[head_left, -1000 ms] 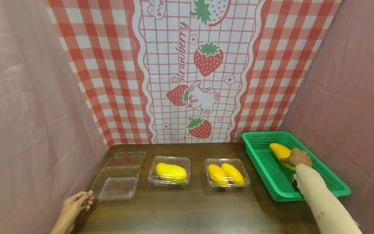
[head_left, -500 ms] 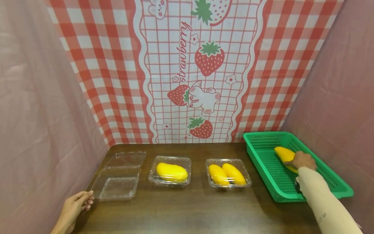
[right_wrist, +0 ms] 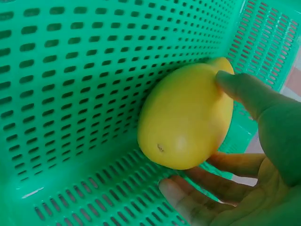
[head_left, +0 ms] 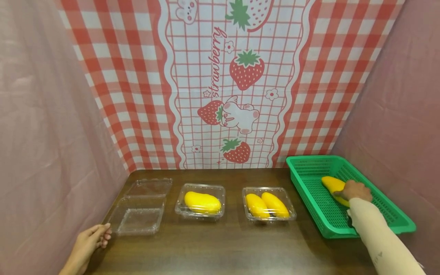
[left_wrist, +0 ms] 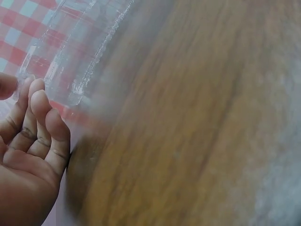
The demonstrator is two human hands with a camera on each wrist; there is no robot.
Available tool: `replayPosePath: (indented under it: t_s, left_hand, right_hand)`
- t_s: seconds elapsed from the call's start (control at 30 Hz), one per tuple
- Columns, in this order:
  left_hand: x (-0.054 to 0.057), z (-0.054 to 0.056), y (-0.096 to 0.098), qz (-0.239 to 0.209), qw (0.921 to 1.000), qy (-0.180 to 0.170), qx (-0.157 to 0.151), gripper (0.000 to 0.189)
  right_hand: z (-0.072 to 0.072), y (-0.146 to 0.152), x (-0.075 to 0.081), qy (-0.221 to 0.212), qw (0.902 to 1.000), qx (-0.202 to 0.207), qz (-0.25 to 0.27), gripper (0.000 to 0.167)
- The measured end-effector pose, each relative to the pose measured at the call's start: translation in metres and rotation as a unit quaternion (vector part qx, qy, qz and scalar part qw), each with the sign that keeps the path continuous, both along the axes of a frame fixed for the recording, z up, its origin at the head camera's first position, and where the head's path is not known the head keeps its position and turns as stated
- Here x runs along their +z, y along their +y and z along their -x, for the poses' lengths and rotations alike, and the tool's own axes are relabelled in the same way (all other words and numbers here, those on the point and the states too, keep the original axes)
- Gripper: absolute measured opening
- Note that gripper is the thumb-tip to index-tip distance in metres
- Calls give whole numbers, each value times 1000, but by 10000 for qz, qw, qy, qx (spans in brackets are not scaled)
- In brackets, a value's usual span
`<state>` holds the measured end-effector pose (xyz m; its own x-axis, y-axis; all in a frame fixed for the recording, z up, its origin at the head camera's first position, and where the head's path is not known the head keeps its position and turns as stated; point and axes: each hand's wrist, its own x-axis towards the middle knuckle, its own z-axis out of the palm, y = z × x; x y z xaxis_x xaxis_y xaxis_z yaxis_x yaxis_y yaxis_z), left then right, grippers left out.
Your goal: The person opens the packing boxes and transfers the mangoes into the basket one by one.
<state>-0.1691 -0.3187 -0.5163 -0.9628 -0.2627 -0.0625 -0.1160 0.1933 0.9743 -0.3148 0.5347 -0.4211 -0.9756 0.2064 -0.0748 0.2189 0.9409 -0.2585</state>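
In the green basket, my right hand holds a yellow mango. The right wrist view has the thumb over the upper side of the mango and the fingers along its lower side, against the basket's slotted wall. At far left, my left hand pinches the near left corner of a bare clear plastic clamshell box, whose lid lies folded back. Up close in the left wrist view, thumb and forefinger meet at the edge of the clear box; the other fingers are bent loosely.
A closed clear box with mango inside stands at centre left. Right of it, another closed box holds two mangoes. The green basket stands at the table's right, by pink cloth. Checked cloth hangs behind.
My right hand and the mango have shifted slightly right and then a little nearer within the basket. The left hand keeps its pinch on the box corner.
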Motion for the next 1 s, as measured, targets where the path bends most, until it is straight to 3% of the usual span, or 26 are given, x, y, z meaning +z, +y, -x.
replayPosePath:
  t_s: [0.2, 0.43, 0.53, 0.67, 0.83, 1.0]
  left_hand:
    - [2, 0, 0, -187, 9998, -48, -17, 47]
    - [1, -2, 1, -739, 9970, 170, -123, 49]
    - [-1, -3, 4, -887, 9954, 284, -226, 48]
    - [0, -4, 7, -765, 9962, 203, -365, 51]
    - [2, -5, 12, -420, 9977, -32, -528, 53]
    - [3, -3, 23, 6, 9964, -219, -823, 53]
  right_hand:
    - [-2, -5, 10, 30, 9994, 349, -38, 79]
    - [1, -26, 27, 239, 9969, 746, -11, 49]
    - [0, -39, 38, 318, 9955, 893, 10, 45]
    - [2, -60, 48, 581, 9912, 1189, -66, 47]
    - [5, -90, 48, 956, 9840, 1483, -240, 60]
    - [3, -123, 49, 1117, 9794, 1666, -239, 55]
